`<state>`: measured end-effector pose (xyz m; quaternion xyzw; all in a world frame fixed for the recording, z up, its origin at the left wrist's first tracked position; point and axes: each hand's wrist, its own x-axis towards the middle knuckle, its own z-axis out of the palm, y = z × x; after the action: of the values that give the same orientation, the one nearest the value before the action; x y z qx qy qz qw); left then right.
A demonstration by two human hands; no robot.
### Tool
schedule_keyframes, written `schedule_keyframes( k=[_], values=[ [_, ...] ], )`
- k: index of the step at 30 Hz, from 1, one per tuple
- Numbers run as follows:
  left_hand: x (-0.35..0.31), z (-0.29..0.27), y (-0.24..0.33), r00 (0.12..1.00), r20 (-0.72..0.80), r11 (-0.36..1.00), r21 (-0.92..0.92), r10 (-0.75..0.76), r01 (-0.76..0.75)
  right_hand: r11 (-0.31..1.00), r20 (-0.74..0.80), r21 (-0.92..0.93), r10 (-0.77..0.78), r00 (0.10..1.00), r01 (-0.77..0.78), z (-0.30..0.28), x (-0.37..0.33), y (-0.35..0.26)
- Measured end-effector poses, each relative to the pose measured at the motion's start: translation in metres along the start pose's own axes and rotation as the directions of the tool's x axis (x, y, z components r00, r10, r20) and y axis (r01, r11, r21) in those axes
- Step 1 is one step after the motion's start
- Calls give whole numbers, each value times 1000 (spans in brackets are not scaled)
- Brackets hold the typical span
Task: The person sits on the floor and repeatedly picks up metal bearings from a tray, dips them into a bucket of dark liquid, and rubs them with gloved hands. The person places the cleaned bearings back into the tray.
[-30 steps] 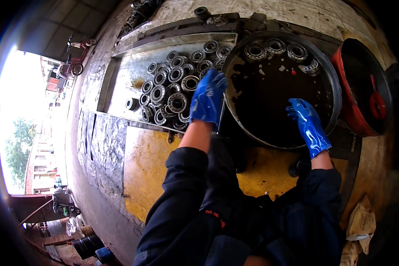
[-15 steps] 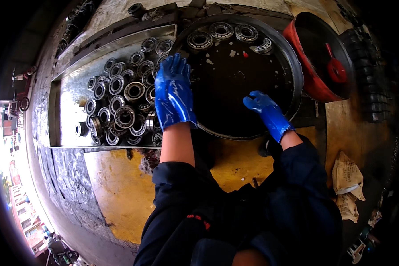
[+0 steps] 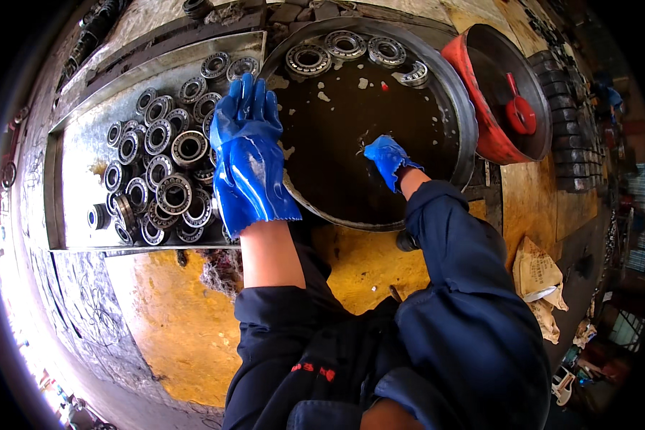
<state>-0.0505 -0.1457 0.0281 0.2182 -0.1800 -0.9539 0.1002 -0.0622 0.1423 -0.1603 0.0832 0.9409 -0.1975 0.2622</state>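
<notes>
Yellow floor (image 3: 186,308), red-lettered jacket (image 3: 337,351), gloved hands (image 3: 247,136)

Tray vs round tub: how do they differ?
The tray is straight-sided; the round tub is circular.
The tray holds a crowded heap of bearings; the round tub shows four along its far side.
The tray's floor shows pale metal; the round tub contains dark liquid.
Both hold bearings.

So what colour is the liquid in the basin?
The liquid looks dark brown, clearest in the head view.
</notes>
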Motion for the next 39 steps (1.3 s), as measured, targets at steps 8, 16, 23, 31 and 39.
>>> schedule_keyframes(
  k=[8, 16, 23, 31, 39],
  values=[
    [4, -20, 14, 1000, 7, 996, -85, 12, -11, 653, 88, -505, -611, 787, 564, -8, 23, -43],
    [2, -31, 23, 996, 87, 989, -147, -23, 36, 601, 54, -456, -717, 695, 656, 16, 56, -108],
    [7, -34, 23, 987, 155, 984, -168, -34, 60, 654, 332, -343, -587, 738, 674, 34, 64, -159],
    [0, -39, 21, 965, 237, 964, -211, -110, 161, 786, 77, -168, -591, 803, 595, 69, 46, -173],
    [5, -42, 25, 950, 286, 952, -232, -129, 199, 541, 421, -604, -407, 811, 585, 18, 9, -158]
  ],
)
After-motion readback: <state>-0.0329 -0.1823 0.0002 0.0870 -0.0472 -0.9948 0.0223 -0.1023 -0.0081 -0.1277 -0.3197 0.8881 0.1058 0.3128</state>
